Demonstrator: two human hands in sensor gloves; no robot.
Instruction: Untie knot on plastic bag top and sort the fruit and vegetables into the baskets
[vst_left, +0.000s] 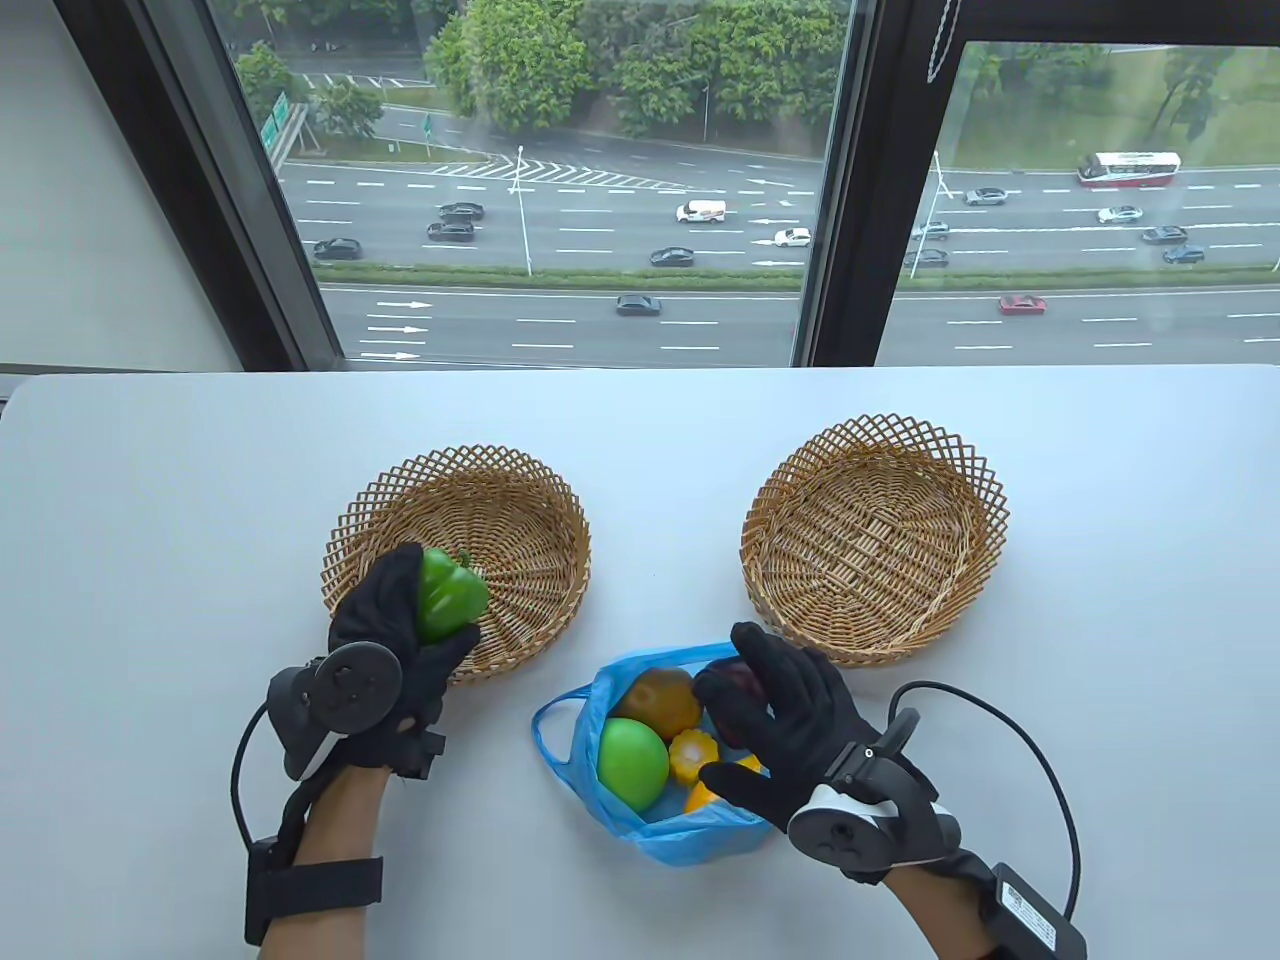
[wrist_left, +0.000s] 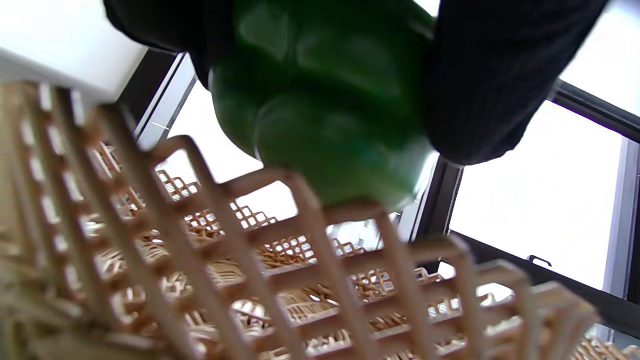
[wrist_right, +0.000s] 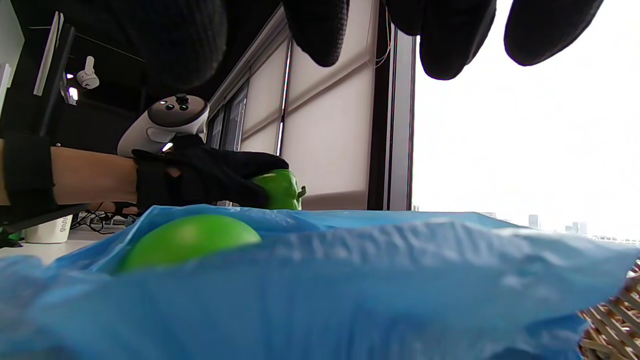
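My left hand (vst_left: 395, 610) grips a green bell pepper (vst_left: 452, 596) just above the near rim of the left wicker basket (vst_left: 530, 485). In the left wrist view the pepper (wrist_left: 325, 100) hangs between gloved fingers (wrist_left: 490, 75) over the basket lattice (wrist_left: 240, 260). The blue plastic bag (vst_left: 690, 840) lies open on the table. It holds a green apple (vst_left: 632, 762), a yellow-brown fruit (vst_left: 660, 700), a corn piece (vst_left: 692, 755), an orange item (vst_left: 700, 797) and a dark red item (vst_left: 745, 682). My right hand (vst_left: 780, 710) hovers over the bag's right side, fingers (wrist_right: 450, 45) spread and holding nothing.
The right wicker basket (vst_left: 960, 450) stands beyond the bag, to the right, with nothing in it; its edge (wrist_right: 615, 320) shows beside the bag (wrist_right: 350, 280). Glove cables loop on the table near both wrists. A window runs along the table's far edge.
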